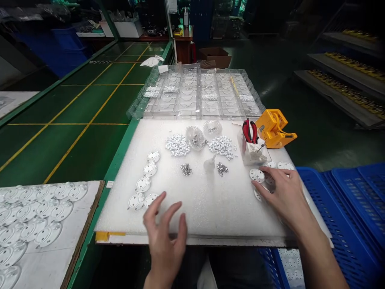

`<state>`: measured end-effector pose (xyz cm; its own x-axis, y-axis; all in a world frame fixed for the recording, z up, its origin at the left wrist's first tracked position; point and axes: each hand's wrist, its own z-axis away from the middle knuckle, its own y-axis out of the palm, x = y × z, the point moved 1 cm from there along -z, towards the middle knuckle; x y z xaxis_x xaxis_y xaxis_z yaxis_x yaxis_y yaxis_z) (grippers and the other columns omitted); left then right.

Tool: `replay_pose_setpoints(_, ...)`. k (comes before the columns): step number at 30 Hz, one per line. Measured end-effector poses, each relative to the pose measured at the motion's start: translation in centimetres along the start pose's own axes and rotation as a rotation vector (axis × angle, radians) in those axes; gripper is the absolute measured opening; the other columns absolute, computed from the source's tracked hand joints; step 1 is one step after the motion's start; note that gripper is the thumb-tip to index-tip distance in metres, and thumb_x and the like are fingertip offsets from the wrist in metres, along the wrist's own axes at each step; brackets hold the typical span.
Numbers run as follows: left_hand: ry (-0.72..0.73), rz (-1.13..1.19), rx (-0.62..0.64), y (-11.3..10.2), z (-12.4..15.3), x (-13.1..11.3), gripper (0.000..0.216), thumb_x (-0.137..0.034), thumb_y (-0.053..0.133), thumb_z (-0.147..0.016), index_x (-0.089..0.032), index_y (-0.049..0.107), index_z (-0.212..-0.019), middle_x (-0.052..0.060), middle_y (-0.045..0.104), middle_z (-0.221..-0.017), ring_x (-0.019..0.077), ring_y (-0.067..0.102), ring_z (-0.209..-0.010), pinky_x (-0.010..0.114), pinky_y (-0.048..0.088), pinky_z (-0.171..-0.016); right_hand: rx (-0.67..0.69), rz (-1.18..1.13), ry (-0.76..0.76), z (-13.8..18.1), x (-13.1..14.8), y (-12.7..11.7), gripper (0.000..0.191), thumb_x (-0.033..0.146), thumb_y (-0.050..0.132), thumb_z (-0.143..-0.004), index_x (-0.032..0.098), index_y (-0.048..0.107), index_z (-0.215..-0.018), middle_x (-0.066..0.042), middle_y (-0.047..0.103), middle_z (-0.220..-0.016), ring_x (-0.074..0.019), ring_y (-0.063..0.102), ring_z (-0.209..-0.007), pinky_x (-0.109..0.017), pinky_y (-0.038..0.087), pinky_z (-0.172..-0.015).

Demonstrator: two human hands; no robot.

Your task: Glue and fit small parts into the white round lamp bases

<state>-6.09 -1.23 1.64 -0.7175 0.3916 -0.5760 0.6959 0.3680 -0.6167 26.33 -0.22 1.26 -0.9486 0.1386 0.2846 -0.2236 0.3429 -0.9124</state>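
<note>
Closest to my camera, left hand [165, 241] hangs over the foam sheet [216, 212], fingers spread, holding nothing. Right hand [284, 196] lies on white discs [256, 175], fingers spread across them; I can't tell whether any pinch. More discs [143, 184] curve along the foam's left side. Beyond sit silver parts [177, 145], red-handled pliers [249, 131], a yellow tool [273, 128] and clear trays [195, 94].

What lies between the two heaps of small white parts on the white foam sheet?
In the head view, a clear plastic bag of small parts lies there.
</note>
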Motion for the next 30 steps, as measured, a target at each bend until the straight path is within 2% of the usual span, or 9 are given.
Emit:
replay_pose_setpoints(3,0.131,0.131,0.095,2.2,-0.5,-2.2,0.035,-0.007,0.062,-0.091,-0.025,0.063,-0.12,0.013,0.055,-0.135,0.0295,0.059,-0.127,0.042,0.057,-0.096,0.038,0.091,-0.004,-0.7,0.3,0.7,0.039,0.048,0.061,-0.089,0.02,0.065,-0.117,-0.013,0.074,-0.108,-0.0368,0.055,-0.106,-0.048,0.043,-0.085)
replay_pose_setpoints(6,0.181,0.335,0.219,4.5,-1.4,-3.6,0.032,-0.004,0.056,-0.093,-0.022,0.061,-0.119,0.014,0.061,-0.129,0.0223,0.069,-0.108,0.037,0.06,-0.091,0.036,0.117,-0.027,-1.3,0.4,0.5,0.033,0.046,0.061,-0.088,0.02,0.065,-0.108,-0.013,0.072,-0.105,-0.0345,0.057,-0.1,-0.047,0.043,-0.085)
replay_pose_setpoints(11,0.181,0.482,0.368,6.5,-2.2,-4.0,0.031,-0.008,0.056,-0.096,-0.022,0.059,-0.124,0.014,0.066,-0.126,0.0215,0.072,-0.104,0.037,0.063,-0.091,0.097,-0.25,-0.029,-0.6,2.8,-1.6,0.032,0.05,0.066,-0.088,0.023,0.065,-0.106,-0.008,0.071,-0.102,-0.028,0.064,-0.095,-0.04,0.048,-0.082)
replay_pose_setpoints(15,0.248,0.465,0.315,6.5,-1.6,-3.5,0.041,-0.013,0.059,-0.098,-0.022,0.053,-0.137,0.016,0.065,-0.13,0.0186,0.074,-0.095,0.034,0.064,-0.087,0.352,-0.568,-0.095,0.8,7.8,-2.4,0.016,0.034,0.067,-0.088,0.025,0.068,-0.101,-0.003,0.069,-0.094,-0.0211,0.066,-0.089,-0.033,0.052,-0.078)
replay_pose_setpoints(17,0.288,0.461,0.265,6.3,-1.3,-3.3,0.035,-0.014,0.059,-0.098,-0.023,0.058,-0.132,0.014,0.069,-0.122,0.0207,0.074,-0.101,0.032,0.065,-0.085,0.385,-0.65,-0.105,1.1,9.6,-2.2,0.013,0.028,0.068,-0.084,0.024,0.069,-0.096,-0.002,0.068,-0.09,-0.0195,0.066,-0.087,-0.031,0.053,-0.076)
replay_pose_setpoints(20,0.193,0.497,0.18,6.1,-1.3,-3.2,0.02,-0.016,0.063,-0.097,-0.023,0.065,-0.116,0.01,0.072,-0.106,0.0207,0.075,-0.096,0.03,0.064,-0.08,0.421,-0.747,-0.091,0.7,10.2,-1.3,0.017,0.033,0.071,-0.086,0.024,0.071,-0.1,-0.002,0.068,-0.09,-0.018,0.065,-0.083,-0.029,0.054,-0.074)
replay_pose_setpoints(22,0.098,0.533,0.133,6.1,-1.3,-3.1,0.016,-0.015,0.065,-0.095,-0.022,0.065,-0.109,0.007,0.072,-0.099,0.0191,0.074,-0.088,0.029,0.063,-0.075,0.395,-0.789,-0.034,-0.1,9.5,-0.5,0.02,0.039,0.07,-0.09,0.023,0.071,-0.1,-0.003,0.069,-0.089,-0.0167,0.064,-0.076,-0.029,0.055,-0.069)
replay_pose_setpoints(25,0.041,0.616,0.088,6.1,-1.4,-3.0,0.019,-0.007,0.063,-0.092,-0.022,0.064,-0.103,0.004,0.07,-0.092,0.0158,0.07,-0.08,0.023,0.058,-0.065,0.244,-0.693,0.033,-1.5,8.2,0.8,0.018,0.039,0.067,-0.091,0.021,0.069,-0.088,-0.004,0.069,-0.086,-0.016,0.062,-0.068,-0.028,0.052,-0.061)
replay_pose_setpoints(30,-0.06,0.725,0.058,6.1,-1.4,-2.8,0.02,-0.005,0.062,-0.09,-0.022,0.063,-0.099,0.003,0.069,-0.092,0.0157,0.068,-0.083,0.023,0.056,-0.069,0.176,-0.466,-0.095,-2.5,8.0,2.4,0.013,0.023,0.061,-0.09,0.021,0.065,-0.078,-0.002,0.064,-0.077,-0.0151,0.058,-0.063,-0.03,0.05,-0.063)
